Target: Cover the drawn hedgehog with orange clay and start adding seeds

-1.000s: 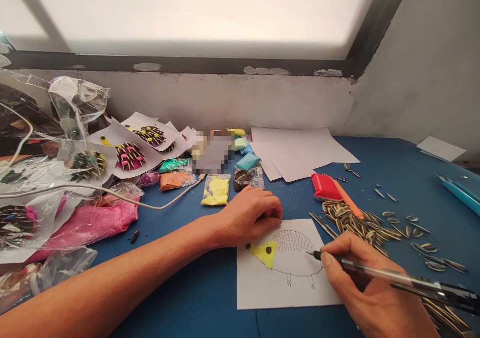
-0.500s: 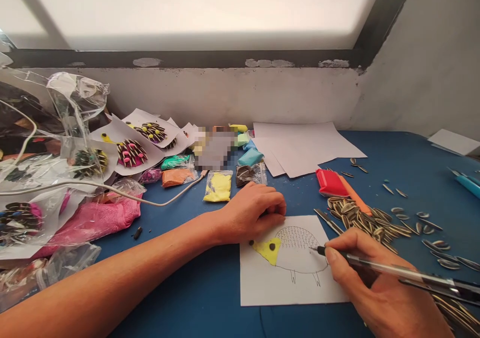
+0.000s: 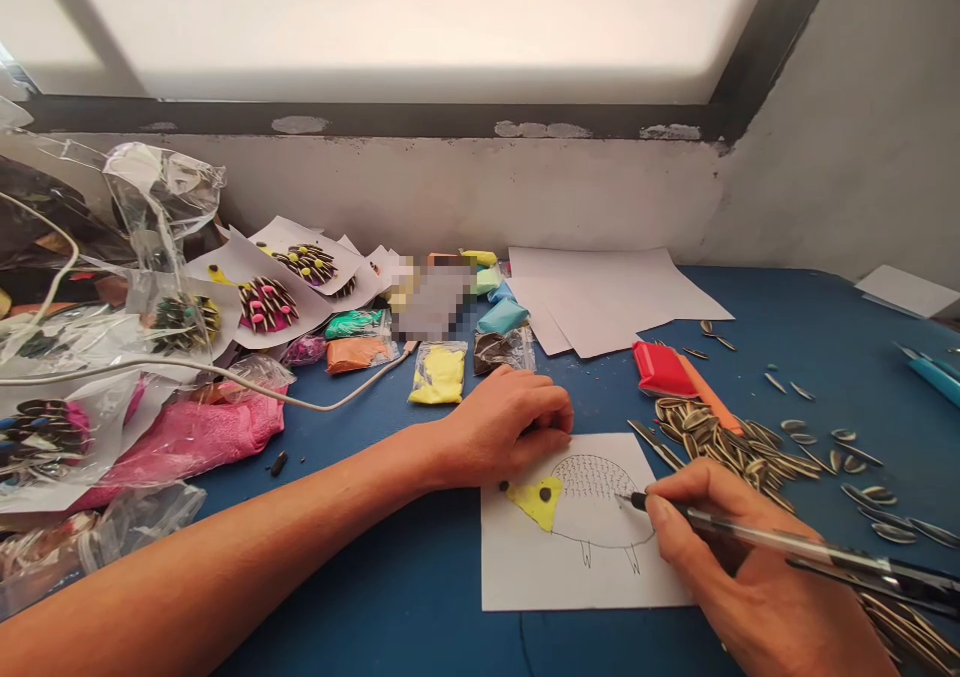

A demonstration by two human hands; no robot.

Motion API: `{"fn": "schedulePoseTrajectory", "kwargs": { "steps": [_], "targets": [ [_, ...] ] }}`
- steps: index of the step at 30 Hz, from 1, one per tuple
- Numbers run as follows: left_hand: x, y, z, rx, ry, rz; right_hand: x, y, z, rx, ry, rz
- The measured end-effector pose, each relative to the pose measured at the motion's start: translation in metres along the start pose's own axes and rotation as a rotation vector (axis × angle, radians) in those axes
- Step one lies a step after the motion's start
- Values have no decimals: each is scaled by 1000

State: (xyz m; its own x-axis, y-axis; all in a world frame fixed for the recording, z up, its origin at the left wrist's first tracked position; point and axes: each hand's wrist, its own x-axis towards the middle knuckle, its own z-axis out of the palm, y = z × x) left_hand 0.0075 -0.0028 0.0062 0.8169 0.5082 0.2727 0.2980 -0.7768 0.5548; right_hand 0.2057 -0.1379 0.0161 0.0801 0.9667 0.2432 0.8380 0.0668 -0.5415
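A white sheet of paper (image 3: 540, 582) bears an outlined hedgehog drawing (image 3: 596, 507). Its face is a yellow clay wedge (image 3: 535, 505) with dark dots for the eye and nose. Rows of small pen marks fill the upper body. My right hand (image 3: 739, 567) pinches a black pen (image 3: 772, 535), whose tip meets the paper inside the body outline, near its right side. Loosely curled, my left hand (image 3: 517, 422) rests at the sheet's upper left edge with the thumb along it; I see nothing held in its fingers.
Sunflower seeds (image 3: 731, 442) lie in a pile by a red clay packet (image 3: 664, 369) and an orange strip (image 3: 709, 392). Bagged clay, including a yellow packet (image 3: 438, 373), stands beyond my left hand. Seed-spined hedgehogs (image 3: 266, 304), a white cable (image 3: 330, 405) and blank sheets (image 3: 615, 292) lie around.
The pen tip has moved very slightly left over the drawing. My left hand and the sheet keep their places; the view has shifted a little.
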Motion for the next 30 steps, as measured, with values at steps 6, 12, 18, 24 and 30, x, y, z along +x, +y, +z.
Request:
{"fn": "schedulePoseTrajectory", "kwargs": {
  "steps": [6,12,18,24,30],
  "targets": [
    [0,1,1,-2,-2,-8,-1,-1,-1,-6,21,29],
    [0,0,2,-7,7,9,-6,-11,6,47,113,107],
    [-1,0,1,2,-8,-9,-9,-19,11,90,158,141],
    [-1,0,2,-18,7,2,-9,-20,11,110,157,140],
    [-1,-1,2,-21,10,3,-3,-10,0,83,79,83]
  ]
}}
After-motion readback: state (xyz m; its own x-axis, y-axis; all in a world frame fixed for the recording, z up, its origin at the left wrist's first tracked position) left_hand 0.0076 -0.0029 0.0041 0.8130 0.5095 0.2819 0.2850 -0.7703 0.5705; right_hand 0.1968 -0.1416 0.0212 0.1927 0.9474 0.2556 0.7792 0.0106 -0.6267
